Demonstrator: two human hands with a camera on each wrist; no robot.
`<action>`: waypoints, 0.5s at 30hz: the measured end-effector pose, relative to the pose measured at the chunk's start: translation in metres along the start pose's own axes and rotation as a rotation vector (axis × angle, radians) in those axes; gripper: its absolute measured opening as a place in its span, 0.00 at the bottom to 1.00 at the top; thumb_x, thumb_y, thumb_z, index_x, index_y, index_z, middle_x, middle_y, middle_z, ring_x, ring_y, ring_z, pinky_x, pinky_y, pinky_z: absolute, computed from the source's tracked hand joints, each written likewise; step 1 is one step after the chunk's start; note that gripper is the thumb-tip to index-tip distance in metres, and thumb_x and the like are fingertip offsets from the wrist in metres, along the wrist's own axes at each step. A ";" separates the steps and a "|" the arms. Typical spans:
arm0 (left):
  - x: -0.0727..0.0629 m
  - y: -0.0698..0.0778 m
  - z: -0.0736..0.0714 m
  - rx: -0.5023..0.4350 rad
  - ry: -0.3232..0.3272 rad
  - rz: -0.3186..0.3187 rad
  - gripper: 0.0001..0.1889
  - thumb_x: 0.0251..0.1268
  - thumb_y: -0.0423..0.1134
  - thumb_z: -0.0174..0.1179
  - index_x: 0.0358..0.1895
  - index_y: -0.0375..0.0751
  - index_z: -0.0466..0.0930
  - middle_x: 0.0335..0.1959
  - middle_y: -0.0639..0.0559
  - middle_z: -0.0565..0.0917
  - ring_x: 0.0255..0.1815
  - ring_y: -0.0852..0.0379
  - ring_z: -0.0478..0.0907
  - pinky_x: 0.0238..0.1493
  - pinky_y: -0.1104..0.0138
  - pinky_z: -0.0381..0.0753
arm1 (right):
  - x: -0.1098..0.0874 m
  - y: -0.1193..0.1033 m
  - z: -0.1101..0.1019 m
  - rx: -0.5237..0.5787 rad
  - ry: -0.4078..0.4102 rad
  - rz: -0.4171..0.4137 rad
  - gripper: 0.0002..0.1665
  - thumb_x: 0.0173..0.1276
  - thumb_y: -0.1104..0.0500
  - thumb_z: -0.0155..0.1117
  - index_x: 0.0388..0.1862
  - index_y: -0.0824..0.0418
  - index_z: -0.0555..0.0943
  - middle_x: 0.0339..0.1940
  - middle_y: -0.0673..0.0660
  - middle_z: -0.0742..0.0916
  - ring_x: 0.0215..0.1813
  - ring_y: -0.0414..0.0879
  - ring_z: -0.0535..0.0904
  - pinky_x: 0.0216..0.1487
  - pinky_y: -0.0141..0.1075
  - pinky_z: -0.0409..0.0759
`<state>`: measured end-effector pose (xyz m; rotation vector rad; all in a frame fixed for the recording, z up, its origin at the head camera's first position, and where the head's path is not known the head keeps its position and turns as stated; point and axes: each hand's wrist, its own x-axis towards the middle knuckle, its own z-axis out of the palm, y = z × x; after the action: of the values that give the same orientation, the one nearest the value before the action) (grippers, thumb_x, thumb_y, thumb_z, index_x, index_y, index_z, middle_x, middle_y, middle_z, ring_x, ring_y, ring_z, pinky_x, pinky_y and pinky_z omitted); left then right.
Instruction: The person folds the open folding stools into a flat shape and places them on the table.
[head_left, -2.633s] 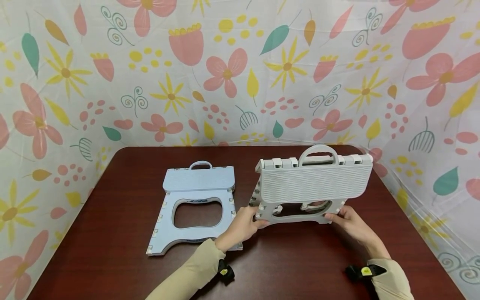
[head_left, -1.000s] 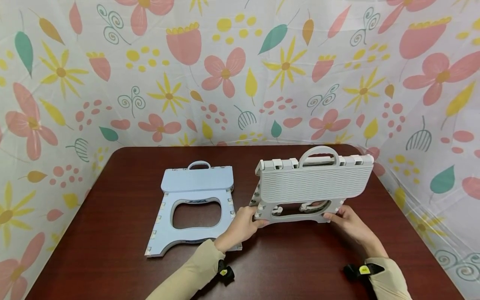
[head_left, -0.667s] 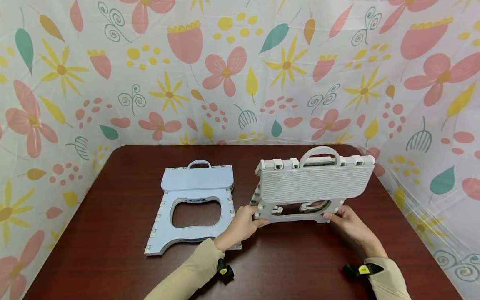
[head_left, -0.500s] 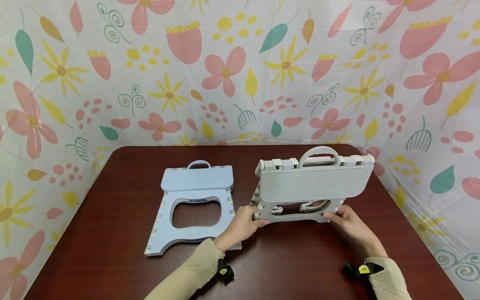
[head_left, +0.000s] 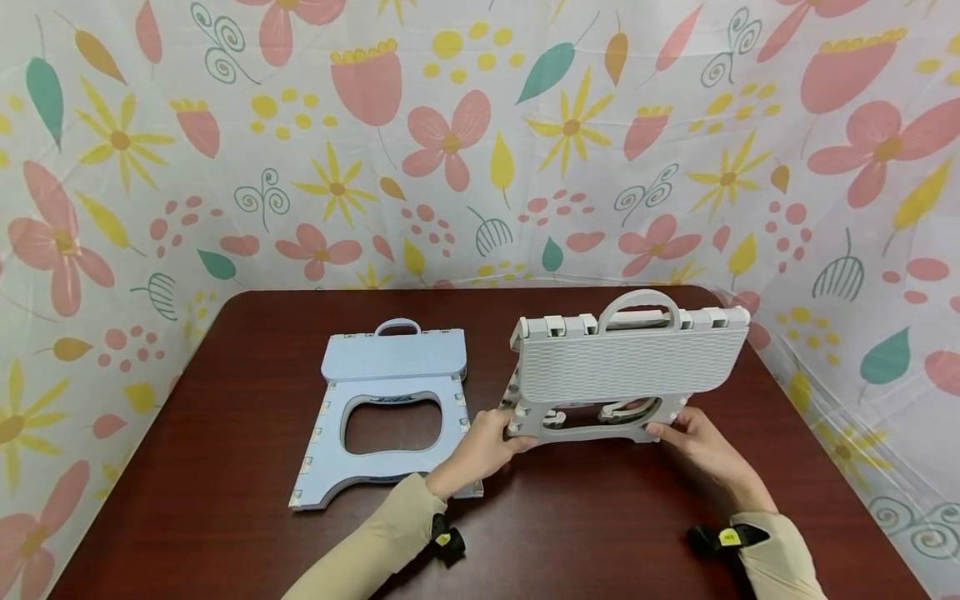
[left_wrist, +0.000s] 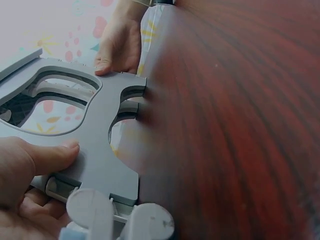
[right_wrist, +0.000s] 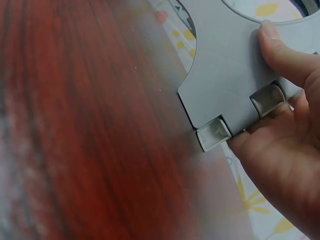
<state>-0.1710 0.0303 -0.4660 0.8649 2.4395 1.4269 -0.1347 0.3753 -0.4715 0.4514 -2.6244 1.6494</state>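
A grey folding step stool (head_left: pixel 630 367), partly folded, stands upright on the right half of the table with its arched carry handle at the top. My left hand (head_left: pixel 487 446) grips its lower left leg edge; in the left wrist view the thumb (left_wrist: pixel 55 156) lies on the leg's face and the fingers curl behind. At the opposite side my right hand (head_left: pixel 701 446) pinches the lower right edge, thumb (right_wrist: pixel 280 52) in front and fingers underneath. Through the stool's oval cutout, white hooked parts show. Beside it on the left lies a light blue folding stool (head_left: pixel 397 367), folded flat.
Both stools are on a dark reddish-brown table (head_left: pixel 225 467). A white cloth (head_left: pixel 480 167) printed with flowers and leaves hangs behind and along the sides. The left forearm passes close to the blue stool's lower right corner.
Both hands keep the same hold on the grey stool, which stays in place. Only a slight shift of the head view shows; the blue stool has not moved.
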 end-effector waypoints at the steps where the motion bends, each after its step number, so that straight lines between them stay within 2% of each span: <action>1: 0.000 0.000 0.000 0.001 0.000 -0.002 0.16 0.63 0.39 0.65 0.54 0.42 0.82 0.44 0.46 0.88 0.37 0.56 0.86 0.38 0.73 0.79 | 0.000 0.000 0.000 -0.016 0.009 0.009 0.04 0.67 0.71 0.59 0.34 0.74 0.80 0.30 0.38 0.84 0.33 0.29 0.73 0.32 0.30 0.71; 3: 0.000 -0.001 0.000 0.011 0.008 -0.005 0.17 0.63 0.41 0.65 0.54 0.42 0.81 0.46 0.46 0.87 0.42 0.56 0.86 0.41 0.73 0.80 | 0.000 0.000 -0.001 -0.057 0.027 0.019 0.03 0.66 0.70 0.61 0.34 0.72 0.81 0.30 0.37 0.84 0.33 0.28 0.73 0.33 0.28 0.72; 5: 0.000 -0.001 0.000 0.021 0.024 -0.001 0.17 0.62 0.42 0.66 0.53 0.42 0.82 0.46 0.46 0.88 0.44 0.55 0.86 0.42 0.72 0.81 | 0.000 0.000 -0.002 -0.092 0.043 0.017 0.02 0.65 0.70 0.63 0.34 0.70 0.82 0.30 0.37 0.84 0.33 0.28 0.74 0.34 0.27 0.72; 6: -0.001 -0.001 0.000 0.026 0.034 0.003 0.17 0.61 0.42 0.66 0.53 0.42 0.82 0.45 0.46 0.88 0.44 0.55 0.86 0.42 0.72 0.81 | 0.000 0.000 -0.002 -0.112 0.052 0.014 0.02 0.64 0.70 0.64 0.34 0.69 0.82 0.31 0.36 0.84 0.34 0.27 0.74 0.34 0.25 0.72; 8: -0.001 -0.001 -0.002 0.039 0.055 0.020 0.16 0.60 0.43 0.67 0.49 0.41 0.83 0.42 0.47 0.88 0.37 0.59 0.86 0.39 0.74 0.80 | -0.001 -0.001 -0.003 -0.144 0.068 0.004 0.02 0.63 0.70 0.66 0.34 0.67 0.83 0.32 0.35 0.85 0.34 0.27 0.75 0.34 0.25 0.73; 12: -0.003 -0.001 -0.007 0.049 0.091 0.056 0.15 0.57 0.43 0.70 0.46 0.41 0.85 0.39 0.48 0.89 0.31 0.66 0.82 0.36 0.74 0.79 | -0.002 -0.002 -0.006 -0.158 0.084 0.017 0.04 0.61 0.69 0.68 0.36 0.67 0.84 0.32 0.34 0.85 0.34 0.27 0.79 0.33 0.25 0.75; 15: -0.004 -0.001 -0.010 0.041 0.106 0.070 0.15 0.55 0.42 0.70 0.46 0.41 0.86 0.40 0.49 0.89 0.36 0.64 0.84 0.39 0.71 0.81 | -0.002 -0.001 -0.007 -0.156 0.102 0.034 0.05 0.60 0.69 0.69 0.36 0.67 0.85 0.33 0.34 0.86 0.34 0.28 0.80 0.33 0.25 0.76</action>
<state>-0.1726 0.0204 -0.4620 0.9139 2.5475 1.4875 -0.1331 0.3818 -0.4674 0.3110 -2.6723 1.4199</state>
